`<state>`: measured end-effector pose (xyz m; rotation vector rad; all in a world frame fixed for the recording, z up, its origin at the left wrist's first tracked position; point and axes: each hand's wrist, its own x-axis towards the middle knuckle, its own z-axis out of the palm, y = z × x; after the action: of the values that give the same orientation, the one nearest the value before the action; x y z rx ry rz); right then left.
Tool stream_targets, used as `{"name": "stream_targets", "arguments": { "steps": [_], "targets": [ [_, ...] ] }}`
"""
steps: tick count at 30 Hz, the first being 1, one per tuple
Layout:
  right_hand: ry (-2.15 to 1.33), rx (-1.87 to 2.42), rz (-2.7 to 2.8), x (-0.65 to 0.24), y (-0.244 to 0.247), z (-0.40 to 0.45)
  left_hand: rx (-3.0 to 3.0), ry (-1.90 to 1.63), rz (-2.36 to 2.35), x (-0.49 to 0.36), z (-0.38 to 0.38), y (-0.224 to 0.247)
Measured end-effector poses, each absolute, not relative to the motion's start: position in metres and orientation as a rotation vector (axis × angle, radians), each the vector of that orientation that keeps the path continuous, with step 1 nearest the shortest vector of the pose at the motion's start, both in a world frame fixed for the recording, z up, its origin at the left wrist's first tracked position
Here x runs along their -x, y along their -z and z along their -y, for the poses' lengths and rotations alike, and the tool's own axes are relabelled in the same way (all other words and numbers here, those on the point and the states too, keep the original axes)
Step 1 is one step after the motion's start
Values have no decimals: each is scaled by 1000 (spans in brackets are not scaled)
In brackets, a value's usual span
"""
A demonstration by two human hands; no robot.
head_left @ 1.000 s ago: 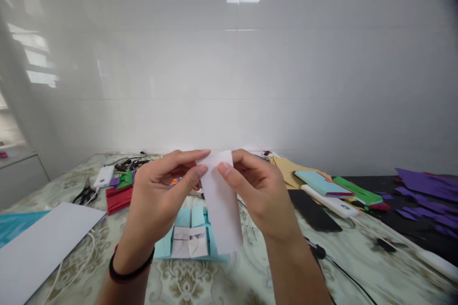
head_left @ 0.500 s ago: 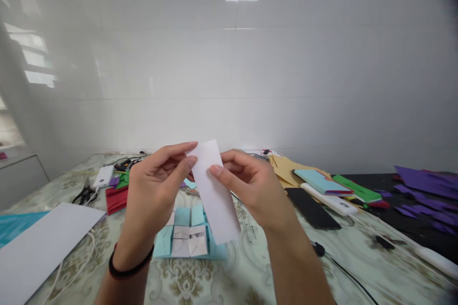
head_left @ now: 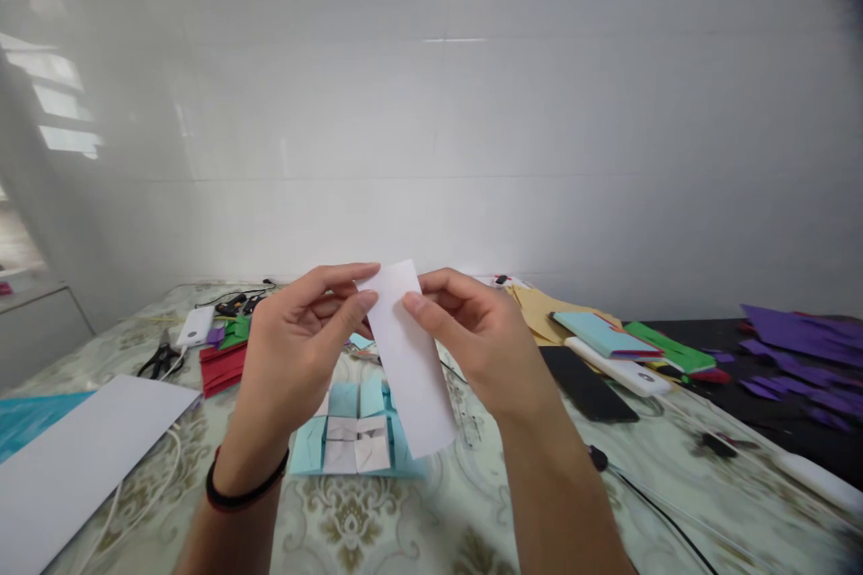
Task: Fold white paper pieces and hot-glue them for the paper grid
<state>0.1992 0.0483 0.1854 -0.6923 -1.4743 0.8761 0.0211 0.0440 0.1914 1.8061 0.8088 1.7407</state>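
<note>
Between my two hands a narrow strip of white paper (head_left: pixel 413 377) is held up at a slant, its lower end toward me. My left hand (head_left: pixel 314 332) pinches its upper left edge between thumb and fingers. On the strip's right edge my right hand (head_left: pixel 475 337) has its thumb on the front, with the fingers behind and partly hidden. Below, on the patterned tablecloth (head_left: pixel 351 530), lies a folded paper piece (head_left: pixel 356 440) made of light blue and white squares. The strip covers part of its right side.
At the left lie a large white sheet (head_left: pixel 101 458), black-handled scissors (head_left: pixel 162 359), red folded paper (head_left: pixel 222 368) and a white power bank (head_left: pixel 197 326). To the right are a black phone (head_left: pixel 590 384), light blue paper (head_left: pixel 603 334), green paper (head_left: pixel 671 347), purple paper pieces (head_left: pixel 802 341) and cables.
The view has tipped slightly, so the table sits a little higher in the picture. Both hands, still gripping the white strip, have shifted slightly right in the picture.
</note>
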Motion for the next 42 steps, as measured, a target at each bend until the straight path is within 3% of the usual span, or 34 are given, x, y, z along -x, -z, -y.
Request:
{"name": "stream_targets", "arguments": {
  "steps": [28, 35, 42],
  "targets": [
    [-630, 575, 1394, -200, -185, -49, -1941, -1683, -702, -28, -43, -187],
    [-810, 676, 1439, -205, -187, -52, -1861, -1774, -781, -26, -47, -188],
    [-755, 742, 1433, -207, -185, -54, -1830, -1770, -778, -25, -49, -187]
  ]
}}
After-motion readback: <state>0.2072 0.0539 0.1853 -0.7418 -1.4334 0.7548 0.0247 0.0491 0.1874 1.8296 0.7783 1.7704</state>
